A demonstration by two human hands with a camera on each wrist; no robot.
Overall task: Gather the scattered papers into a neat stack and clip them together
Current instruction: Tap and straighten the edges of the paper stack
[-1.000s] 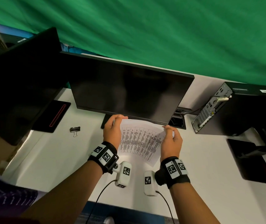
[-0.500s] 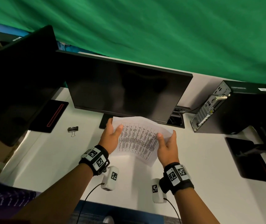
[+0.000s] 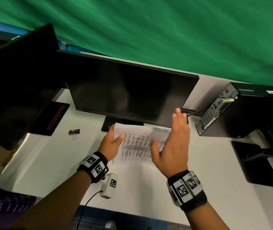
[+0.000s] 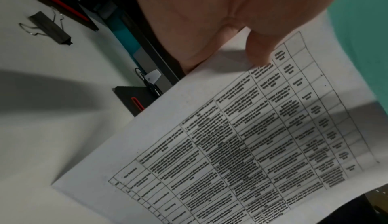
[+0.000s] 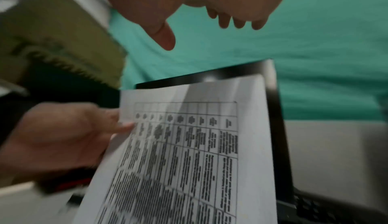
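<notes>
The papers (image 3: pixel 137 145), white sheets printed with a dense table, are held up off the white desk in front of the monitor. My left hand (image 3: pixel 111 141) grips their left edge, thumb on the printed face; the left wrist view shows the thumb on the papers (image 4: pixel 241 144). My right hand (image 3: pixel 172 143) hovers above the right side of the sheets, fingers spread and straight, holding nothing. In the right wrist view the papers (image 5: pixel 189 161) hang below that open hand (image 5: pixel 201 16). A black binder clip (image 3: pixel 74 132) lies on the desk to the left, also seen as the clip (image 4: pixel 49 28).
A dark monitor (image 3: pixel 129 95) stands just behind the papers. A second dark screen (image 3: pixel 16 80) angles in at the left, with a black pad (image 3: pixel 52 118) beneath it. A computer tower (image 3: pixel 241 112) sits at the right. A green cloth (image 3: pixel 149 30) hangs behind the desk (image 3: pixel 49 163).
My right hand has let go of the right edge of the papers and lifted away with fingers spread. My left hand keeps its hold on the left edge.
</notes>
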